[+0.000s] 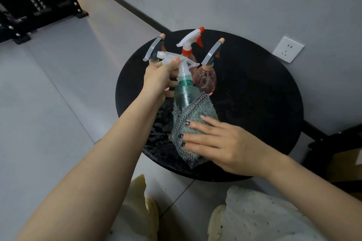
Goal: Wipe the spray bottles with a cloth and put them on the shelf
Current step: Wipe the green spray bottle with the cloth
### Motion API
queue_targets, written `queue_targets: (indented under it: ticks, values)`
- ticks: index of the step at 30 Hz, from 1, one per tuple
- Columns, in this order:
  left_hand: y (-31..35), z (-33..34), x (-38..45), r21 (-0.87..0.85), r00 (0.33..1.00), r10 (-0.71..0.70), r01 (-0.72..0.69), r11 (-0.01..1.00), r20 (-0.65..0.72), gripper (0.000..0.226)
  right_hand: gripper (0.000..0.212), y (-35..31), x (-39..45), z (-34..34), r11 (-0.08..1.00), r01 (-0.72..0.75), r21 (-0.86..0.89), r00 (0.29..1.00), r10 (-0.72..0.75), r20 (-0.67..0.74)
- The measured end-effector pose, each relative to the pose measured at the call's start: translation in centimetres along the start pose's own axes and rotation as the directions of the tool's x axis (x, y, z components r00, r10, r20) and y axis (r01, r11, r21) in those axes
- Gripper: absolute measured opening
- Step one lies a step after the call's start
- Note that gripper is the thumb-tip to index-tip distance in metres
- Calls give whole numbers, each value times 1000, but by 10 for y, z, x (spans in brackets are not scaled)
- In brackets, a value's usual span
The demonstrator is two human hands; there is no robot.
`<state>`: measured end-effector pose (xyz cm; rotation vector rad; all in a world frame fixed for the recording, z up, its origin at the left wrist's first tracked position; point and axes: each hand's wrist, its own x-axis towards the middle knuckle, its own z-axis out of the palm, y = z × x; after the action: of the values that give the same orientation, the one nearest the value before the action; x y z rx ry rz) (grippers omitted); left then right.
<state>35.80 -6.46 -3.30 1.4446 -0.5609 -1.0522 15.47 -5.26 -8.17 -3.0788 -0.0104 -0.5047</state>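
Right hand presses cloth on green bottle; left hand grips neck.

Before you, a round black tabletop glistens wet near its front edge; three spray bottles stand upon it: two pink and one orange-triggered.

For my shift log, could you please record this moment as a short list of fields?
surface: round black table
bottle in hand: green spray bottle, tilted
left hand: grips its white trigger head
right hand: fingers flat, pressing the green checked cloth on the bottle's lower body
waiting: three pink spray bottles upright behind
shelf: black rack at upper left
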Motion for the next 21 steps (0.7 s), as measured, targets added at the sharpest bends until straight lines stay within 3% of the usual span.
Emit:
queue_targets:
  ticks: [5, 11, 15, 17, 19, 21]
  values:
    - [-2, 1, 0, 47, 1000, 7, -6, 999, -7, 21, 33, 5, 4, 3, 1000, 11, 10, 1000, -11, -1]
    - [-6, 0, 3, 87, 1000, 10, -9, 996, -17, 22, 34, 23, 29, -2, 974, -204, 100, 978, 206, -16]
    - [-8, 2, 3, -11, 1000, -8, 8, 1000, -7, 22, 44, 35, 41, -3, 852, -443, 278, 879, 474, -52]
    - [-8, 1, 4, -34, 1000, -27, 27, 999, 3, 21, 43, 35, 46, -1, 771, -497, 399, 825, 562, -57]
    - [-9, -1, 5, -18, 999, -38, 38, 999, -3, 21, 40, 30, 46, 0, 744, -507, 434, 814, 580, -43]
    - [-9, -3, 7, -13, 1000, -26, 25, 1000, -8, 24, 41, 24, 40, 0, 796, -471, 379, 855, 518, -25]
